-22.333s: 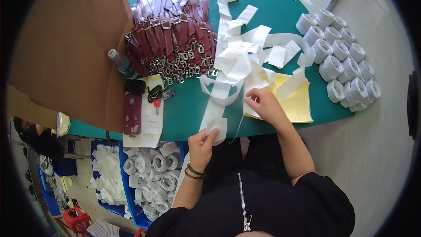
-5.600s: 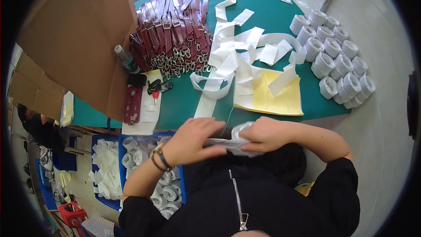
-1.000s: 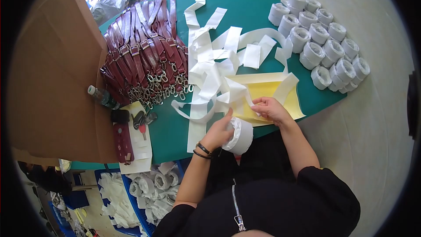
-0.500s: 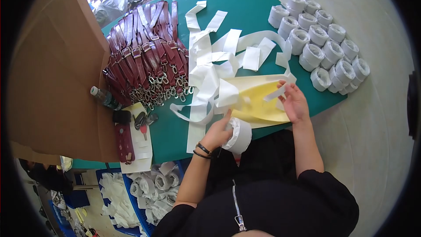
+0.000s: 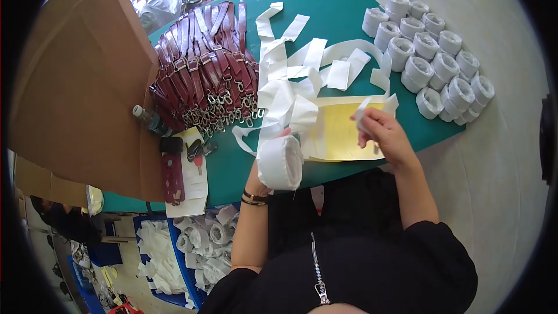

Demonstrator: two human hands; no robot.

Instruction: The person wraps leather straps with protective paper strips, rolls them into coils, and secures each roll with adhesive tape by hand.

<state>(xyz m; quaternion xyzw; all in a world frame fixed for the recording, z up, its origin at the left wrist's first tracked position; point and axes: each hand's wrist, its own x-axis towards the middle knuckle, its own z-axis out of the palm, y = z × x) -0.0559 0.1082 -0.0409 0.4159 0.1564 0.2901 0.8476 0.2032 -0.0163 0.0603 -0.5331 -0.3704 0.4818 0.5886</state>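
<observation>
A white paper-wrapped roll point(image 5: 278, 164) is gripped by my left hand point(image 5: 256, 180) above the near edge of the table; most of the fingers are hidden behind it. My right hand point(image 5: 390, 135) pinches a short white strip point(image 5: 362, 108) between thumb and fingers. Beneath that hand lies a glossy yellow sheet point(image 5: 343, 131) with pale borders. Loose white paper strips point(image 5: 276, 61) spread across the table beyond the roll, some of them close to my left fingertips.
Dark red straps with metal clasps point(image 5: 203, 70) are heaped at left, beside a cardboard box point(image 5: 87, 87) and a bottle point(image 5: 152, 121). Several finished-looking white rolls point(image 5: 427, 46) stack at the right of the green table point(image 5: 325, 11). Below, a blue crate point(image 5: 189, 276) contains more rolls.
My left hand has lifted the roll and turned it, moving left and away from my body. My right hand still holds the strip, slightly left of before. The view has shifted a little.
</observation>
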